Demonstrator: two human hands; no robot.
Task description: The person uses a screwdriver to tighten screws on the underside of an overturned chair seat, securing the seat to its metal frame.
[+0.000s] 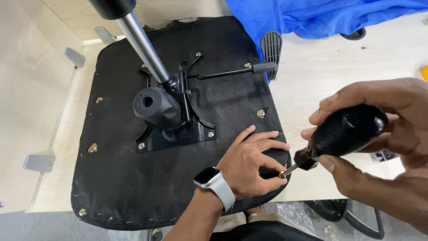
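**Screwdriver at the edge of an upturned chair seat**

The right hand (383,147) has its fingers wrapped around the black handle of a screwdriver (339,134), its short metal tip pointing at the near right edge of the chair seat (125,178). The left hand (252,160) — a watch (209,177) on its wrist — lies on that edge, fingertips pinched at the tip; what they pinch is hidden. The seat lies upside down on a pale table (339,76), its metal plate (178,129) and lever (232,71) facing up. A blue cloth (321,15) sits behind.

Left hand (254,163) flat, palm down, fingers spread — right hand (383,138) curled in a closed grip, wrist raised.
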